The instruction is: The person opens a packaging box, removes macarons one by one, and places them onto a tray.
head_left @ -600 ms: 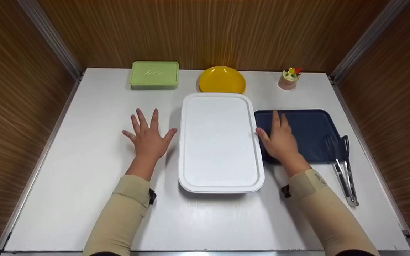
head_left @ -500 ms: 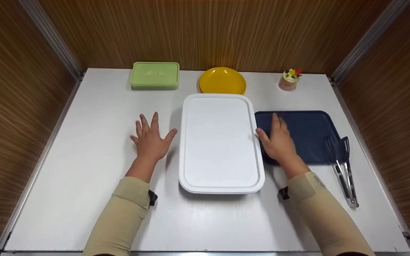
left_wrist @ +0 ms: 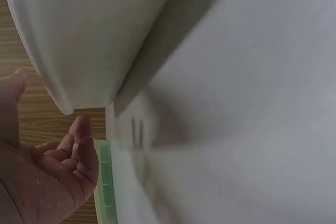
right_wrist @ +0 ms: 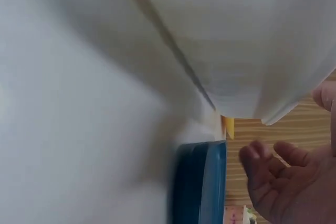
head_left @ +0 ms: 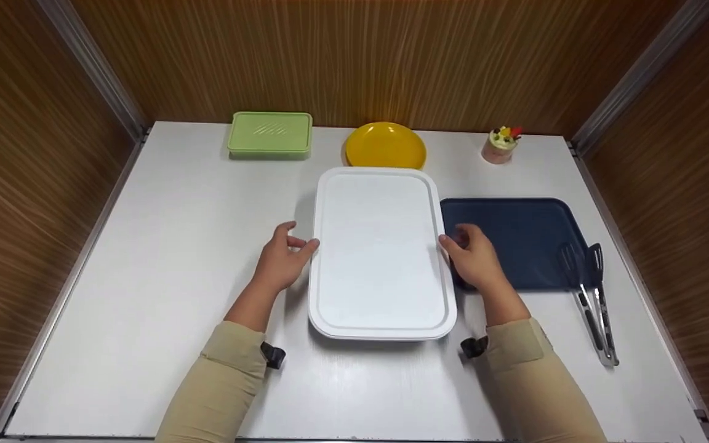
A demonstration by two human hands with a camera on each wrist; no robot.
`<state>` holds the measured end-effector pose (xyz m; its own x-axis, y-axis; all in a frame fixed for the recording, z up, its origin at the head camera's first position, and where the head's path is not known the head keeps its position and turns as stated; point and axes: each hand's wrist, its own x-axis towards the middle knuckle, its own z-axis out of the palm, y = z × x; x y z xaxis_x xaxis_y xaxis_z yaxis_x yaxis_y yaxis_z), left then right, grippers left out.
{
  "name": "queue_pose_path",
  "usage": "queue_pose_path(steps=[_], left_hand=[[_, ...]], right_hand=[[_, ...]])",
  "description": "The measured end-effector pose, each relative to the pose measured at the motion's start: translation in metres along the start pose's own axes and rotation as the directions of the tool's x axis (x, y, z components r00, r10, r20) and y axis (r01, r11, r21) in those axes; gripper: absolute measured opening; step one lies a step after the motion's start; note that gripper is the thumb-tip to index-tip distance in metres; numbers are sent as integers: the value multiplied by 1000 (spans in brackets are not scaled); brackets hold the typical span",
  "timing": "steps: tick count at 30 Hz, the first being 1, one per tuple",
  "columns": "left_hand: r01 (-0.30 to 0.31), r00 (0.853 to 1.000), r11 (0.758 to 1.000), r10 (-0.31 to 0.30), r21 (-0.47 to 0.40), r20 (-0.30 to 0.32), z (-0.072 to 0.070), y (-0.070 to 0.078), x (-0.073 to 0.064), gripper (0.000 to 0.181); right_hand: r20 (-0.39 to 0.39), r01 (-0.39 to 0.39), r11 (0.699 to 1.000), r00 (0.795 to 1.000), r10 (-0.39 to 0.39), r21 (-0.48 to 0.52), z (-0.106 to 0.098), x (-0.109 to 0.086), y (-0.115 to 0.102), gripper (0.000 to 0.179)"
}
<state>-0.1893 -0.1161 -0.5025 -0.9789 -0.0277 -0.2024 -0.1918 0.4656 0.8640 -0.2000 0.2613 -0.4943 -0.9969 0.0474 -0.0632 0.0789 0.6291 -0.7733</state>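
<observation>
A: Where's the white lidded box [head_left: 382, 252]?

B: On the table [head_left: 145, 258], between the left hand [head_left: 279, 261] and the right hand [head_left: 476, 258]. Its long axis runs away from the person, so each hand faces a long side.

A: Which one's nearer?

B: Neither, as far as I can tell. Both thumbs come to the box's rim, one on each side; whether they press on it, I can't say.

A: And the fingers?

B: Half curled on both hands, thumbs well apart from them. The wrist views show each palm turned toward the box, its fingers clear of the wall. Neither hand holds anything.

A: What's around the box?

B: Just right of it, a dark blue tray [head_left: 514, 240], with tongs [head_left: 592, 323] farther right, their heads over the tray's corner. Just beyond its far end, a yellow plate [head_left: 386, 144]; beyond and left, a green container [head_left: 271, 132]; beyond and right, a dessert cup [head_left: 500, 147].
</observation>
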Motion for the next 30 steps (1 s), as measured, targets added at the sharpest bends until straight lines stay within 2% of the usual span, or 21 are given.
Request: queue_pose_path(steps=[5, 12, 19, 23, 26, 30], left_hand=[[3, 1000, 999, -3, -41, 8, 7, 0, -5, 70], [6, 1000, 996, -8, -92, -20, 12, 2, -9, 71], [-26, 1000, 994, 25, -104, -18, 15, -3, -18, 48], [-38, 998, 992, 32, -122, -45, 17, -6, -23, 43], [-49, 996, 994, 42, -100, -78, 18, -7, -27, 44], [-67, 991, 997, 63, -25, -117, 19, -5, -32, 45]], right_hand=[[-43, 25, 999, 999, -23, 48, 4, -6, 2, 51], [-46, 40, 993, 998, -35, 109, 7, -15, 3, 42], [-41, 48, 986, 998, -42, 160, 8, -21, 2, 40], [-20, 34, 981, 999, -31, 191, 9, -26, 4, 38], [-16, 32, 980, 999, -30, 196, 9, -29, 4, 36], [-25, 20, 985, 1000, -16, 170, 9, -33, 3, 33]])
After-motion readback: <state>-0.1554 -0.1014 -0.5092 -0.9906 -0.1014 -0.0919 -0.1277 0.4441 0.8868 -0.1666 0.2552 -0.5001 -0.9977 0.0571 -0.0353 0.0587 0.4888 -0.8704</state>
